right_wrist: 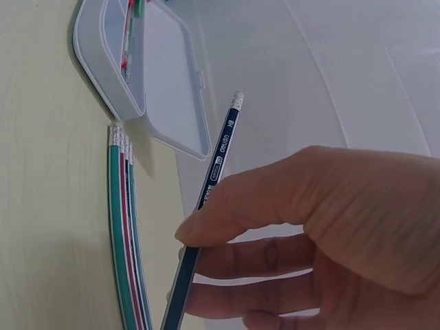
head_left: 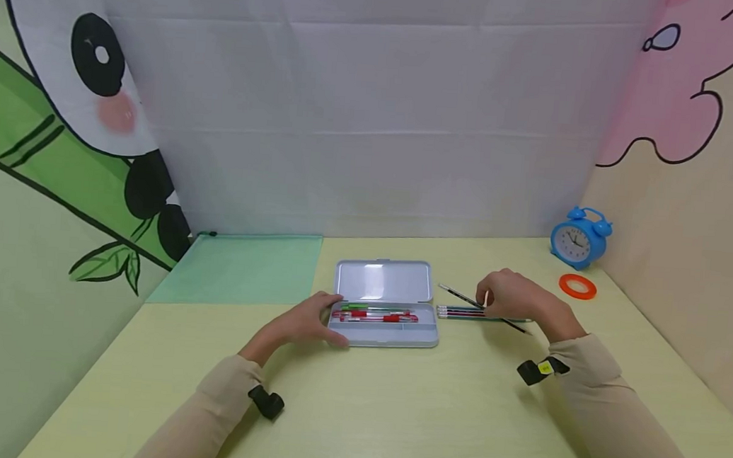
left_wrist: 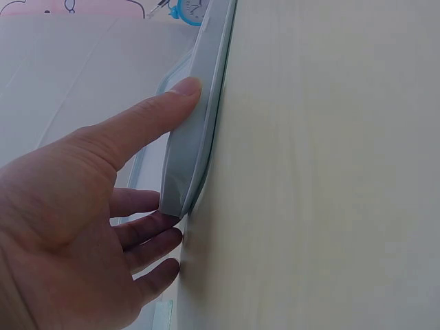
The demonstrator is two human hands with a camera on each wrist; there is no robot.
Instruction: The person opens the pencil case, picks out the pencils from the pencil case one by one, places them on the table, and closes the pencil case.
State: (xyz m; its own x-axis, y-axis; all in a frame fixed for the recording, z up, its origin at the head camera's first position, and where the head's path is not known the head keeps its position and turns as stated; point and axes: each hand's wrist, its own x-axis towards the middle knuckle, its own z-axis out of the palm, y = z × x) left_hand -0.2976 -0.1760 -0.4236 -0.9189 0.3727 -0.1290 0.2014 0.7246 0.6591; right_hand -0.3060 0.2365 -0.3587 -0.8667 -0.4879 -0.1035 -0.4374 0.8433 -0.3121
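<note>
A white pencil case [head_left: 384,337] lies on the table with its lid [head_left: 383,281] folded back. Red pens [head_left: 378,318] and a green pen [head_left: 361,307] lie in its rear compartment. My left hand [head_left: 305,318] grips the case's left end, thumb on the front wall [left_wrist: 192,137] and fingers around the corner. Between thumb and fingers, my right hand [head_left: 515,296] pinches a dark pencil [right_wrist: 218,155] marked HB, held tilted with its eraser end toward the lid. Below that hand, several pencils [right_wrist: 124,227] lie side by side, eraser ends close to the case's right side.
A blue alarm clock [head_left: 578,238] stands at the back right, with an orange ring-shaped roll [head_left: 577,286] in front of it. A pale green mat [head_left: 242,270] covers the back left of the table. Behind the table hangs a white printed cloth [head_left: 374,116].
</note>
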